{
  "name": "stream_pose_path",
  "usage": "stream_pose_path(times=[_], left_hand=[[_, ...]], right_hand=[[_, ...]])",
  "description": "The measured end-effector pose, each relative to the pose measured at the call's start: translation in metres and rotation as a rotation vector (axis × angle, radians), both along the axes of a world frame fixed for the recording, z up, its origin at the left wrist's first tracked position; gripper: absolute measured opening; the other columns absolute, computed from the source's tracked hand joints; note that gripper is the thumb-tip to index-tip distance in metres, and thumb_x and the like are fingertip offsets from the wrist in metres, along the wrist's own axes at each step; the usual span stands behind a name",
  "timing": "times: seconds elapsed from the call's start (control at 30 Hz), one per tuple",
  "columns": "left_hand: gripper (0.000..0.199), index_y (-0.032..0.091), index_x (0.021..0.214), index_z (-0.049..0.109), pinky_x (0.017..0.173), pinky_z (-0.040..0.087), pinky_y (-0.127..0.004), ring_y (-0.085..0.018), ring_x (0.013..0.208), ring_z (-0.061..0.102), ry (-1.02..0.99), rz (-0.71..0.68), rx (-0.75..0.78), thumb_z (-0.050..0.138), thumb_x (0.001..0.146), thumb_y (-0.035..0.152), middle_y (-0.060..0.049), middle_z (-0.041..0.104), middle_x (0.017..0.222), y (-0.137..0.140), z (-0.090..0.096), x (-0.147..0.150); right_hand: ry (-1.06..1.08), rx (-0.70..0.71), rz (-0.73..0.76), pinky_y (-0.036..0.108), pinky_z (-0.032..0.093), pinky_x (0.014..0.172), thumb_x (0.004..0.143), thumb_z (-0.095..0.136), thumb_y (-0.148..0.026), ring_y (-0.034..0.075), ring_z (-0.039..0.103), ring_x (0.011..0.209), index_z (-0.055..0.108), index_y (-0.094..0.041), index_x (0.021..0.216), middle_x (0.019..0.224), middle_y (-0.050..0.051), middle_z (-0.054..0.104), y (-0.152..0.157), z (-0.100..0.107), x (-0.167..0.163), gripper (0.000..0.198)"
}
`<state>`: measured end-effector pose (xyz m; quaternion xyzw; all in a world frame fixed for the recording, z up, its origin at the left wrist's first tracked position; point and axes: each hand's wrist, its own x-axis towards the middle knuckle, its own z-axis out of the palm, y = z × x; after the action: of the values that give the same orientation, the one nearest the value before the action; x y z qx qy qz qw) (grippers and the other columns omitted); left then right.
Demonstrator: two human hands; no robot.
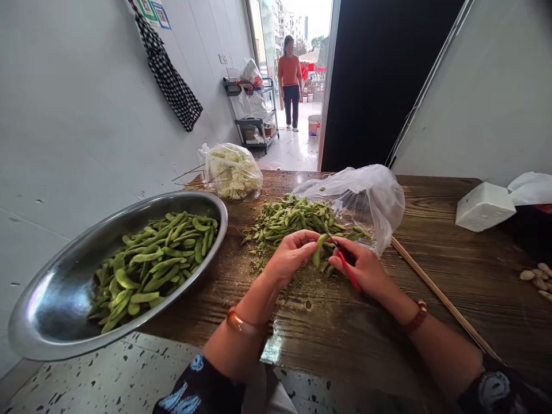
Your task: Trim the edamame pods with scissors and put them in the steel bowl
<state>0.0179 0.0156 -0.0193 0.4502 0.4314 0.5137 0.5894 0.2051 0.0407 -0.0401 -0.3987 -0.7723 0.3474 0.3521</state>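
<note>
Between thumb and fingers, my left hand [293,256] pinches a green edamame pod [319,249]. My right hand [362,269] is closed around red-handled scissors [347,270], whose dark blades point up beside the pod. Just beyond both hands lies a loose pile of edamame pods [297,218] with trimmed bits scattered around it. To the left, a large steel basin [56,310] holds many more pods heaped toward its right side.
A clear plastic bag [379,201] lies behind the pile, and a bag of cauliflower [235,172] sits at the back left. Thin wooden sticks [444,296] cross the right side near a white box [485,206] and peanuts [541,277]. A person [290,80] stands in the doorway.
</note>
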Motion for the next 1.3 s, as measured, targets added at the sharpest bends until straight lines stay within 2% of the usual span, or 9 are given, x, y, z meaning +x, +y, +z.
stream_pose_path(times=[0.17,0.3,0.37,0.5,0.63,0.93,1.07,1.17,1.3], left_hand=[[0.032,0.013,0.093,0.07,0.049,0.025,-0.019,-0.004,0.052,0.038,0.068,-0.008,0.027,0.072,0.072,0.038,-0.001,0.059,0.071,-0.0017,0.0013,0.001],[0.031,0.013,0.085,0.072,0.062,0.037,-0.021,-0.011,0.067,0.049,0.214,0.002,0.077,0.072,0.071,0.04,-0.005,0.064,0.079,-0.0015,0.0017,0.002],[0.029,0.012,0.08,0.072,0.066,0.038,-0.023,-0.013,0.071,0.051,0.301,-0.002,0.119,0.071,0.071,0.04,-0.005,0.064,0.078,-0.0007,0.0005,0.0025],[0.029,0.012,0.074,0.071,0.062,0.036,-0.022,-0.012,0.065,0.047,0.414,-0.019,0.178,0.067,0.074,0.041,-0.002,0.059,0.068,0.0004,-0.0023,0.0029],[0.029,0.012,0.074,0.071,0.059,0.034,-0.022,-0.011,0.064,0.045,0.441,-0.04,0.206,0.065,0.076,0.04,-0.002,0.058,0.066,0.0001,-0.0027,0.0025],[0.032,0.012,0.072,0.065,0.05,0.025,-0.02,-0.007,0.054,0.035,0.397,-0.033,0.114,0.065,0.076,0.044,0.002,0.049,0.059,-0.0012,0.0008,0.0022],[0.029,0.012,0.07,0.063,0.051,0.026,-0.019,-0.007,0.056,0.036,0.365,0.001,0.109,0.068,0.073,0.04,0.002,0.05,0.061,-0.0001,0.001,0.0015],[0.029,0.012,0.071,0.059,0.05,0.027,-0.018,-0.006,0.054,0.037,0.217,0.05,0.08,0.069,0.073,0.039,0.002,0.051,0.062,0.0021,-0.0019,-0.0001],[0.03,0.015,0.072,0.052,0.042,0.019,-0.017,-0.003,0.045,0.031,-0.046,0.184,0.013,0.072,0.071,0.038,0.006,0.046,0.057,0.0055,-0.0042,-0.0039]], right_hand=[[-0.016,0.001,-0.007,0.028,0.047,0.061,0.083,0.058,-0.048,0.017,0.057,0.066,0.065,-0.015,0.116,0.077,0.003,0.066,-0.003,0.0034,-0.0002,0.047],[-0.014,0.016,-0.021,0.029,0.048,0.061,0.08,0.061,-0.048,0.017,0.058,0.066,0.065,-0.015,0.114,0.078,0.004,0.068,-0.004,0.0024,-0.0017,0.048],[-0.008,0.013,-0.01,0.029,0.048,0.06,0.079,0.062,-0.048,0.017,0.058,0.066,0.065,-0.015,0.114,0.078,0.003,0.067,-0.0037,0.001,-0.0021,0.048],[0.003,-0.012,0.019,0.029,0.049,0.062,0.077,0.065,-0.047,0.016,0.058,0.064,0.063,-0.015,0.116,0.077,0.002,0.066,-0.0028,-0.0003,-0.0017,0.051],[-0.013,-0.013,0.014,0.03,0.05,0.063,0.077,0.064,-0.047,0.018,0.059,0.068,0.063,-0.014,0.116,0.081,0.004,0.067,-0.0034,0.0007,-0.0013,0.051],[-0.049,-0.006,0.003,0.029,0.047,0.063,0.082,0.059,-0.046,0.018,0.06,0.067,0.067,-0.011,0.113,0.077,0.004,0.069,-0.0045,0.0051,-0.0032,0.048],[-0.069,-0.012,0.023,0.027,0.045,0.061,0.083,0.058,-0.046,0.017,0.058,0.063,0.069,-0.013,0.109,0.073,0.002,0.068,-0.0045,0.0072,-0.0042,0.044],[-0.063,-0.026,0.004,0.027,0.044,0.059,0.082,0.058,-0.047,0.016,0.056,0.061,0.068,-0.013,0.111,0.07,0.002,0.066,-0.0043,0.0071,-0.0042,0.046],[-0.041,-0.041,-0.015,0.026,0.042,0.059,0.082,0.057,-0.05,0.015,0.052,0.06,0.066,-0.013,0.113,0.068,0.0,0.061,-0.0033,0.0058,-0.0032,0.048]])
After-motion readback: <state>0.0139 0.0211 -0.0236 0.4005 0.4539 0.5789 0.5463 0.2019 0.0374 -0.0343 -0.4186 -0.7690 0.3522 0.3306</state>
